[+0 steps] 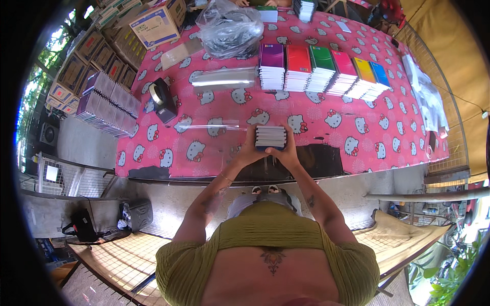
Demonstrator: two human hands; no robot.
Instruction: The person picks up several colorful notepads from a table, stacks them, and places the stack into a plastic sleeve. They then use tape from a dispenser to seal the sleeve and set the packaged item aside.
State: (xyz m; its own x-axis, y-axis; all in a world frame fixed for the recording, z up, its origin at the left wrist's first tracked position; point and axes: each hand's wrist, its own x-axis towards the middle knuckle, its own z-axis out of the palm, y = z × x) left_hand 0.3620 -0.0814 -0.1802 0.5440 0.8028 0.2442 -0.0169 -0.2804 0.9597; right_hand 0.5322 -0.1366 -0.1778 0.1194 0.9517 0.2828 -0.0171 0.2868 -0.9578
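A small stack of notebooks (pixel 270 137) is held upright near the table's front edge, page edges facing up. My left hand (pixel 250 151) is closed around its left side, and my right hand (pixel 287 153) grips its right side with the thumb along the near edge. Beyond my hands, a row of notebook stacks (pixel 311 70) in purple, red, green, pink, yellow and blue covers stands on the table. Left of the row lies a clear plastic sheet or sleeve pile (pixel 224 78). A narrow clear plastic strip (pixel 210 126) lies just left of my left hand.
A black tape dispenser (pixel 163 100) sits on the pink patterned tablecloth (pixel 196 150). Farther back are a crumpled clear plastic bag (pixel 229 29) and a cardboard box (pixel 157 25). Wrapped notebook stacks (pixel 108 104) stand at the left edge. Another person's hands (pixel 255 2) show at the far side.
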